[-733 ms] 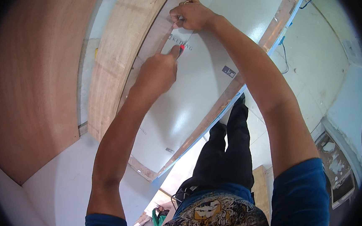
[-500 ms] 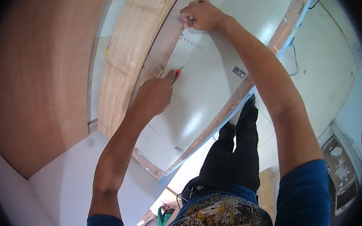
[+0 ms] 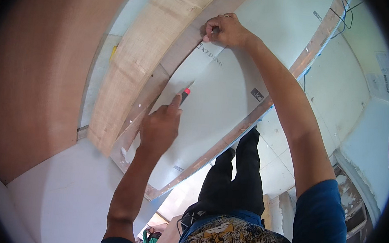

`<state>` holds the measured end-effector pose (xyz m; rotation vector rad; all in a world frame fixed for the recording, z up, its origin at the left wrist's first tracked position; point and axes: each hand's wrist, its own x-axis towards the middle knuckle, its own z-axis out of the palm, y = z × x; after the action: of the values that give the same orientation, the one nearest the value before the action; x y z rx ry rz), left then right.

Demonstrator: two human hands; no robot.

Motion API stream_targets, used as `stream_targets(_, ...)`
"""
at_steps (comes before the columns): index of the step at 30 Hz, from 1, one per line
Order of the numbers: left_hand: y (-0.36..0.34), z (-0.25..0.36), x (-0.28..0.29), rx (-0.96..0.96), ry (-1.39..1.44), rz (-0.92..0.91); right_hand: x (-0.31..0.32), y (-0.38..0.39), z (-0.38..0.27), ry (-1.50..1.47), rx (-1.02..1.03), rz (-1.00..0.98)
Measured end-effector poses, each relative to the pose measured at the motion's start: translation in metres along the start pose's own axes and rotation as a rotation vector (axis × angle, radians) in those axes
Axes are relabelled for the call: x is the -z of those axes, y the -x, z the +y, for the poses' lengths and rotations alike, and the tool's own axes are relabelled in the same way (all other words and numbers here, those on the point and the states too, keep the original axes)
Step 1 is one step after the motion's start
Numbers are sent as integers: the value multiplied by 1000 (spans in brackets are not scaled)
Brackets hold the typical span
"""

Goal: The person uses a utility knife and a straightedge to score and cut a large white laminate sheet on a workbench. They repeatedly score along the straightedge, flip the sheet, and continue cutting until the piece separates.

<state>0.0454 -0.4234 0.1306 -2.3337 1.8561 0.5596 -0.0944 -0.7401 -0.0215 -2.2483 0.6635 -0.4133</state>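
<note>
A glossy pale grey sheet [image 3: 232, 101] with small dark printed marks lies over a brown wooden panel. My left hand [image 3: 160, 126] is closed round a red-and-black utility knife [image 3: 185, 94], its blade pointing away from me over the sheet. I cannot tell whether the blade touches the surface. Farther off, my right hand [image 3: 225, 30] has its fingers curled and pinched at the sheet's left edge, where the brown strip of panel [image 3: 186, 44] shows. The fingertips partly hide the edge they grip.
A curved pale wooden board [image 3: 150, 50] runs along the panel's left side, with a large brown wooden board [image 3: 45, 66] beyond it. Thin dark cables [image 3: 346, 14] hang at the far right corner. My legs [image 3: 240, 170] stand beside the panel's near edge.
The view has shifted slightly. My left hand with the knife has drawn a little back and left from my right hand, which keeps its pinch at the sheet's edge.
</note>
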Motion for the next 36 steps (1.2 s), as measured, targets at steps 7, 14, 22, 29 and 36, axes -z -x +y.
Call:
stream_targets(7, -34, -30, -35, -337, 385, 296, -1, -7, -7, 165, -42, -42)
stream_targets(14, -86, -5, -48, -285, 335, 272, 9, -23, -32, 291, -162, -246)
stream_targets(22, -96, 17, -24, -167, 149, 95, -1, -20, -22, 215, -118, -140)
stream_targets(29, -108, 15, -12, -284, -33, -34, -14, -8, -3, 177, -77, -13)
stream_targets(36, -106, -14, -39, -355, 378, 182, 7, -49, -27, 316, -311, -363)
